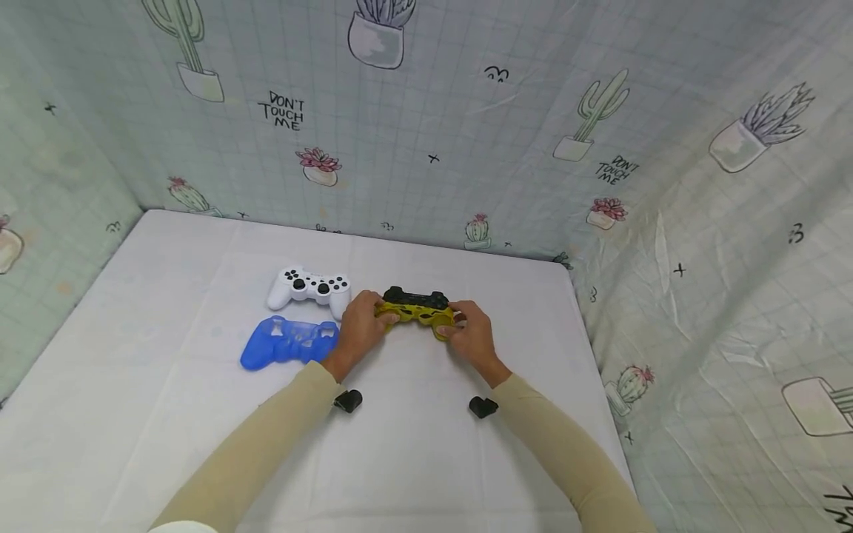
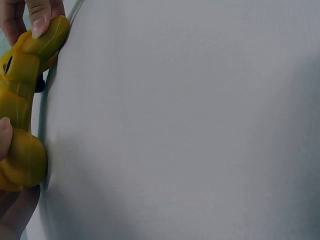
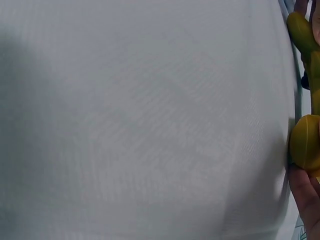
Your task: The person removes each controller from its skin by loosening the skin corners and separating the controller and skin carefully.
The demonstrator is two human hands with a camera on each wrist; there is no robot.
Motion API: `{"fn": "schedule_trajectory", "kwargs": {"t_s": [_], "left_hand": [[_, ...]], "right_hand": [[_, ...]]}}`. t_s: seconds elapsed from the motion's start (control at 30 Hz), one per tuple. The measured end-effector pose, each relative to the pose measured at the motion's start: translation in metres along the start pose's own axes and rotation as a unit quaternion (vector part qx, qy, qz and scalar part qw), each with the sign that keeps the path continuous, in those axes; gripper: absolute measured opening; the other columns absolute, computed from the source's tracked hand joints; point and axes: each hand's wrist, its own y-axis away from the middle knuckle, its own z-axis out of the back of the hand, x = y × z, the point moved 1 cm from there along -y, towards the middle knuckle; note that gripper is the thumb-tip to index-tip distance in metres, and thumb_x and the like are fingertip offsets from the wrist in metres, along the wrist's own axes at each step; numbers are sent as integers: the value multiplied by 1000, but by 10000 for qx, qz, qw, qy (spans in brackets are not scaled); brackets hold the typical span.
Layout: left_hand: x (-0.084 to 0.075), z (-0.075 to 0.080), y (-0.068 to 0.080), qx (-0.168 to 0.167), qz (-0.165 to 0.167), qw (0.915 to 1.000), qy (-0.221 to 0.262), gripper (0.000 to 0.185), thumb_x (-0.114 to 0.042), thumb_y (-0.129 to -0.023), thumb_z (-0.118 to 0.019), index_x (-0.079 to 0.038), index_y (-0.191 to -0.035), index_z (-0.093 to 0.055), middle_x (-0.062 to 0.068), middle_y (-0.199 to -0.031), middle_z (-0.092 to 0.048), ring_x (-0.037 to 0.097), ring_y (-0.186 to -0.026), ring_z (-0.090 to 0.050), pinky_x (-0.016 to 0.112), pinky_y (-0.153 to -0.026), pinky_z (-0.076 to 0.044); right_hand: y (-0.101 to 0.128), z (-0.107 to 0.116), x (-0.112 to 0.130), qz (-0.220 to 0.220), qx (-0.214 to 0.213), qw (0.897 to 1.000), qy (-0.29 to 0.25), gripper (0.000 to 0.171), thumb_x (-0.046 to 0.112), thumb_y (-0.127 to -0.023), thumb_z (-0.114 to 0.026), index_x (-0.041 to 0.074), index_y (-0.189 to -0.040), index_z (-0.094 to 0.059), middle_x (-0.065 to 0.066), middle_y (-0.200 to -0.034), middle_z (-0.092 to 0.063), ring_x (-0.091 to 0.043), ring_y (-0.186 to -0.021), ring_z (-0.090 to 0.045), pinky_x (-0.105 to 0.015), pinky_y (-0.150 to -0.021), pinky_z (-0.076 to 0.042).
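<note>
Yellow silicone cover (image 1: 418, 316) is half on the black controller (image 1: 416, 297), which sits on the white table (image 1: 166, 414) just right of the blue cover (image 1: 289, 343) and the white controller (image 1: 309, 287). The left hand (image 1: 358, 328) and the right hand (image 1: 470, 333) each have fingers curled around one end of the cover, so the step in hand seems to be working this skin on or off the controller. I judge the next move needs a careful stretch of the soft edge over each grip, with the body kept steady

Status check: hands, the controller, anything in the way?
Left hand and right hand each grip an end of the yellow-skinned black controller. Blue skin, white controller lie left, apart.
</note>
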Motion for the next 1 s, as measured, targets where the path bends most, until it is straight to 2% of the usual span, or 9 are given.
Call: {"fn": "schedule_trajectory", "kwargs": {"t_s": [0.13, 0.27, 0.43, 0.63, 0.73, 0.8, 0.9, 0.97, 1.0], "left_hand": [[2, 1, 2, 228, 14, 9996, 188, 54, -15, -89, -82, 5, -134, -61, 25, -138, -64, 41, -131, -60, 51, -115, -47], [4, 4, 4, 464, 23, 9987, 197, 62, -11, -85, -84, 4, -139, -59, 25, -142, -63, 41, -132, -60, 52, -115, -47], [5, 7, 4, 289, 40, 9995, 121, 57, -12, -81, -89, 2, -131, -64, 23, -131, -68, 39, -121, -65, 51, -108, -50], [7, 7, 2, 125, -81, 9999, -29, 50, -17, -78, -91, 0, -120, -68, 18, -117, -72, 34, -104, -66, 50, -96, -52], [7, 6, 1, 100, -117, 9998, -112, 45, -18, -78, -91, -1, -112, -69, 17, -109, -72, 33, -96, -64, 49, -90, -51], [8, 6, 0, 84, -124, 9998, -147, 42, -18, -78, -91, -1, -109, -68, 17, -106, -72, 32, -93, -63, 49, -88, -51], [10, 5, 0, 75, -72, 9999, -126, 42, -18, -79, -90, 0, -110, -68, 18, -108, -72, 34, -97, -65, 49, -91, -53], [10, 4, 1, 93, 68, 9999, -55, 43, -18, -81, -89, 1, -113, -68, 19, -112, -72, 35, -102, -66, 49, -95, -53], [9, 3, 1, 90, 144, 9999, 9, 43, -17, -81, -89, 1, -114, -67, 19, -114, -72, 36, -104, -66, 50, -96, -53]], "right_hand": [[-2, 2, 0, 14, -2, 10000, -54, 39, 6, -83, -87, 5, -116, -66, -13, -118, -70, -30, -106, -69, -44, -92, -60], [-5, 3, -1, 15, 73, 9998, -173, 31, 4, -82, -87, 5, -102, -64, -13, -105, -68, -30, -102, -64, -43, -89, -57], [-6, 1, -5, 202, 195, 9996, -85, 27, 5, -83, -86, 6, -87, -60, -11, -91, -62, -25, -90, -57, -34, -79, -50], [-6, -1, -8, 546, -2, 9985, -36, 30, 1, -82, -85, 5, -80, -55, -11, -79, -55, -22, -78, -50, -30, -70, -40], [-5, -2, -7, 441, -49, 9990, 35, 29, 3, -84, -85, 3, -86, -57, -14, -84, -57, -23, -79, -51, -31, -71, -42], [-4, -3, -6, 272, -22, 9996, 26, 30, 6, -86, -84, 1, -102, -60, -15, -101, -62, -24, -84, -55, -33, -74, -46], [-2, -3, -4, 133, 57, 9999, 86, 45, 8, -88, -83, 2, -124, -58, -15, -122, -62, -26, -96, -61, -37, -83, -54], [-2, -2, -4, 128, 111, 9998, 67, 48, 8, -88, -83, 3, -128, -58, -14, -127, -63, -28, -100, -63, -40, -87, -57], [-2, -1, -4, 141, 147, 9998, 70, 45, 8, -88, -83, 4, -125, -59, -14, -124, -65, -28, -102, -64, -40, -88, -58]]}}
